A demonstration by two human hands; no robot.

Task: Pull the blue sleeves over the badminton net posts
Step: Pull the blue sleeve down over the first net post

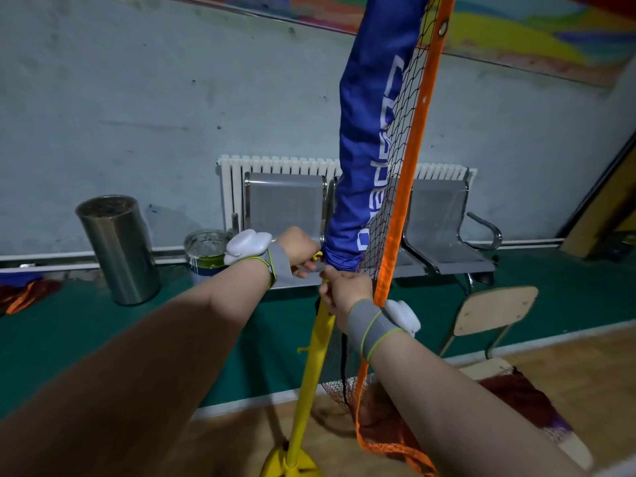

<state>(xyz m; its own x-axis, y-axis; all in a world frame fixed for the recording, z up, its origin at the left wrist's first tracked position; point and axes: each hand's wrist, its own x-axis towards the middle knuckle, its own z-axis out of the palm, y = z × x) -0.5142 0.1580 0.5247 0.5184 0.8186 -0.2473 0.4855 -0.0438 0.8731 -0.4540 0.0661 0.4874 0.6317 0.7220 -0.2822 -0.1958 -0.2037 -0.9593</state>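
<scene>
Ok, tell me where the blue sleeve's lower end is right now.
Head view, centre: the lower end of the blue sleeve is bunched round the yellow post, with the left hand pinching it and the right hand gripping the post just below.

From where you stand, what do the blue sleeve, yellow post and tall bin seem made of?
Blue sleeve: thin synthetic-looking fabric, slightly shiny; it creases and sags. Yellow post: smooth, glossy, plastic or painted metal, unclear which. Tall bin: brushed steel, by its grey streaky reflections.
</scene>
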